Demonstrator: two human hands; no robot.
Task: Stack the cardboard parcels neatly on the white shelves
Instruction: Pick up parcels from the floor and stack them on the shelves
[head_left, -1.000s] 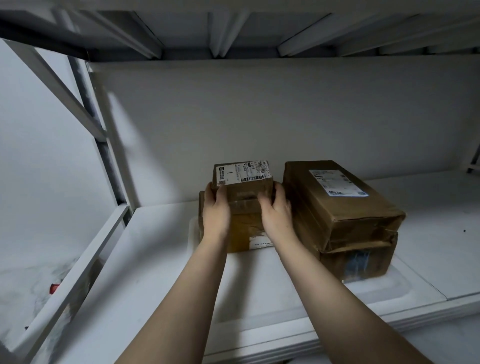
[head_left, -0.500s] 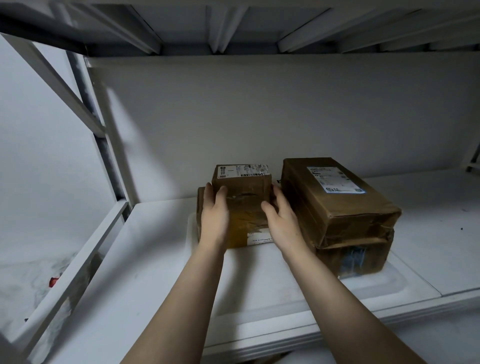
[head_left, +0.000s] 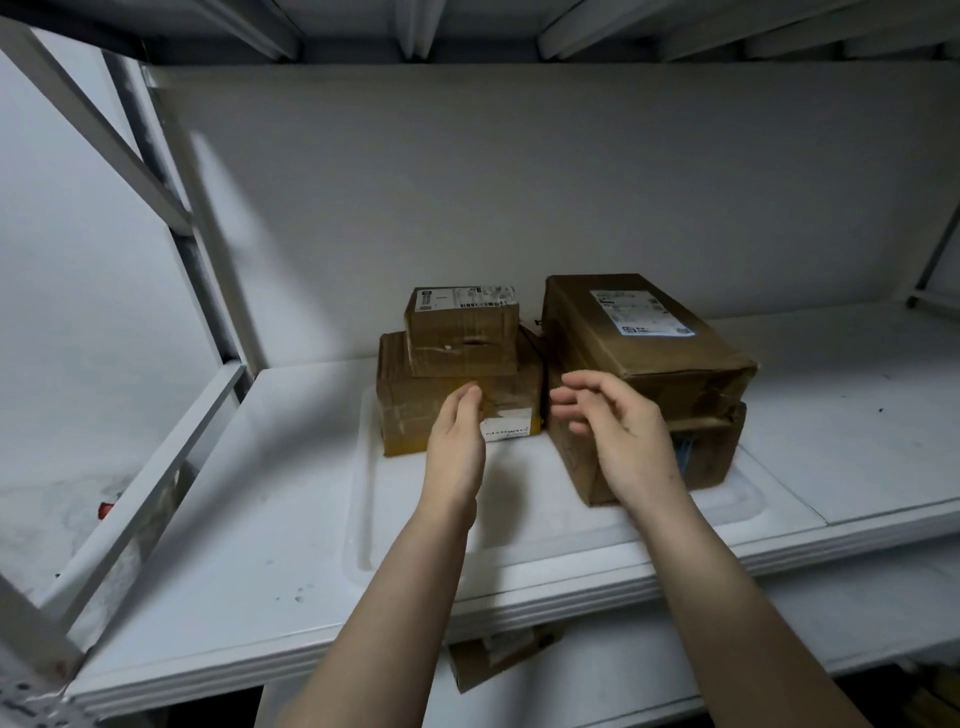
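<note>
Left hand and right hand hover empty, fingers loose; small brown cardboard parcel sits stacked at 12 o'clock; placing seems done, fetch another.

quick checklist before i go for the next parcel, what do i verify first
1. Hands free: left hand and right hand hold nothing, fingers relaxed: ok.
2. Small parcel sits flat on the lower left parcel, inside its edges: ok.
3. Right stack level: top right parcel is dented at its front corner over the bottom right parcel: cannot tell.
4. Room left on the shelf: bare surface beside the left stack: ok.
5. Next parcel: one brown parcel shows below the shelf, mostly hidden: cannot tell.
</note>
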